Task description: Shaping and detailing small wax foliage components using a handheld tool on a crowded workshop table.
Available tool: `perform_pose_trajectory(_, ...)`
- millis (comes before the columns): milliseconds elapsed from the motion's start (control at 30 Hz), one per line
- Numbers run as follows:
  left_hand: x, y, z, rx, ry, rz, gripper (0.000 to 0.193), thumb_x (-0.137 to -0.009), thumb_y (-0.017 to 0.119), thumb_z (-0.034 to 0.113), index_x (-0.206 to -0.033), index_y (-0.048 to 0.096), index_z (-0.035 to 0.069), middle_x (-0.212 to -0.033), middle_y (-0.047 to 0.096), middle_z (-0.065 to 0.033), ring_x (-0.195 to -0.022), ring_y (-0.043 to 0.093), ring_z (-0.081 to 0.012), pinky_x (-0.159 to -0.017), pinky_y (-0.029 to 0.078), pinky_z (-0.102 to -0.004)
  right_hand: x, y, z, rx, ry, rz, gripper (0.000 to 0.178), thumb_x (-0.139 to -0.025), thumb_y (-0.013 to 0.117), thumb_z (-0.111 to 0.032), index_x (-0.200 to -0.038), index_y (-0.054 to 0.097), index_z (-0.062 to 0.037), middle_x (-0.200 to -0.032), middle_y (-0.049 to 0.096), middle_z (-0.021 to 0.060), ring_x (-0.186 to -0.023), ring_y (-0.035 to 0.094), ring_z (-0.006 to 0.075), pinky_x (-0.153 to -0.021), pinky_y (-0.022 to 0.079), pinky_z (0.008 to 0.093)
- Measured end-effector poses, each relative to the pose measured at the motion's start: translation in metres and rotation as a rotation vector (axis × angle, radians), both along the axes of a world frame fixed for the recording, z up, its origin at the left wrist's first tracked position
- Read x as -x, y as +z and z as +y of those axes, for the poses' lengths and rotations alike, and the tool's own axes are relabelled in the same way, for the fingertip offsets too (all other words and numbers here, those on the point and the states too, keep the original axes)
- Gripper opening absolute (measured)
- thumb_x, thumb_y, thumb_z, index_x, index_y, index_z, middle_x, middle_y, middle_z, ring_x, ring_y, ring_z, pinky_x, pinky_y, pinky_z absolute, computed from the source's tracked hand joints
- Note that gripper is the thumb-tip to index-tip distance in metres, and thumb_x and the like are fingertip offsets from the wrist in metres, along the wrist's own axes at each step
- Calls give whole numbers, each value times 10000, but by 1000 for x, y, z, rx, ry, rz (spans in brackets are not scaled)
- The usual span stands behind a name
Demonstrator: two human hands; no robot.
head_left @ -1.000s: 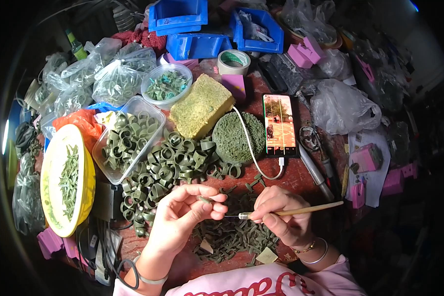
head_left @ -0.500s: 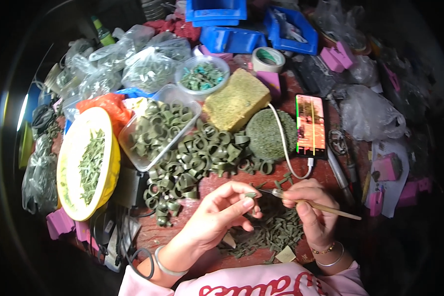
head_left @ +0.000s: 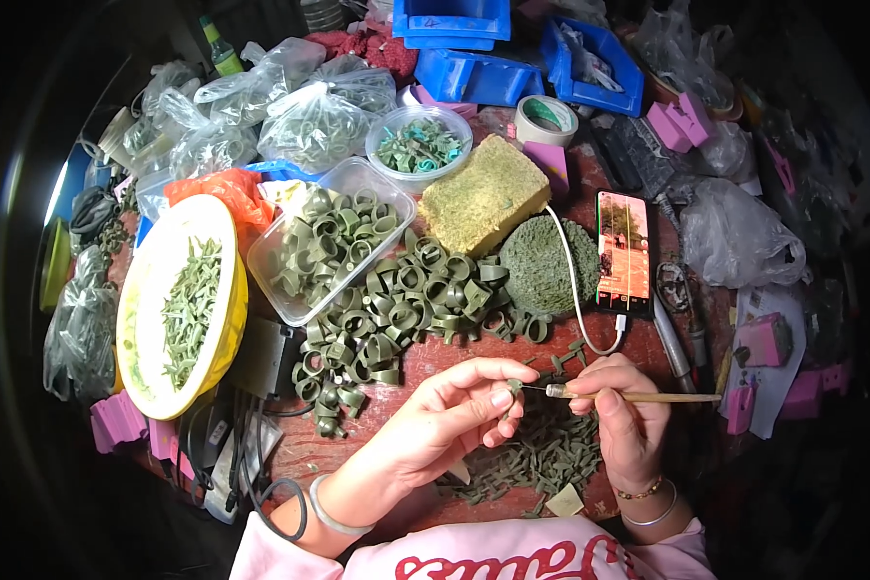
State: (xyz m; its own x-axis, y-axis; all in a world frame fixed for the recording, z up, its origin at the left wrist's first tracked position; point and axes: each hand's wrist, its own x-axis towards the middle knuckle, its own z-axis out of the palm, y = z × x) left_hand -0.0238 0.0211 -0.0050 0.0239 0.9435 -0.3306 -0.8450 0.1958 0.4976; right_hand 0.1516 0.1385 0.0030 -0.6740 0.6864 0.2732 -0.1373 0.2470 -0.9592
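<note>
My left hand (head_left: 449, 416) is closed, pinching a small dark green piece (head_left: 515, 388) between thumb and fingers. In my right hand (head_left: 630, 420) is a thin wooden-handled tool (head_left: 681, 397) with a metal collar and a fine metal tip. That tip points left and meets the green piece or lies right beside it; actual contact is too small to make out. Under both hands spreads a pile of short green sticks (head_left: 551, 449). Beyond my left hand lies a heap of green ring-shaped pieces (head_left: 387, 324).
A clear box (head_left: 295, 314) of green rings and a yellow-rimmed bowl (head_left: 230, 314) of green pieces stand left. Farther back are a yellow sponge block (head_left: 483, 193), a round green pad (head_left: 551, 266), and a cabled phone (head_left: 623, 251). Blue bins (head_left: 478, 79) and plastic bags (head_left: 319, 126) line the back.
The whole view has shifted slightly, so the table things appear farther right. My right hand has drawn the tool a little away from the left, and its handle lies more level. The green piece has turned.
</note>
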Motion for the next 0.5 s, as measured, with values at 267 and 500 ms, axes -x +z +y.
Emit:
perform_pose_trajectory(267, 1, -3, -1, -21, -16, 9, 278, -948, 557, 95, -1220, 559, 41, -910, 588, -20, -793, 537, -89, -698, 443, -214, -2, 3, 0, 90, 53, -1, 194, -943, 499, -94, -978, 633, 42, -898, 602, 94, -748, 591, 104, -687, 479, 209)
perform_pose_trajectory(500, -1, -4, 0, 8, 55, 56, 313, -892, 616, 25, -1201, 570, 32, -880, 604, -32, -780, 588, -108, -684, 476, -215, -6, 1, 3, 317, 92, 60, 249, -968, 514, -186, -981, 645, 26, -897, 579, 61, -804, 588, 93, -723, 497, 212)
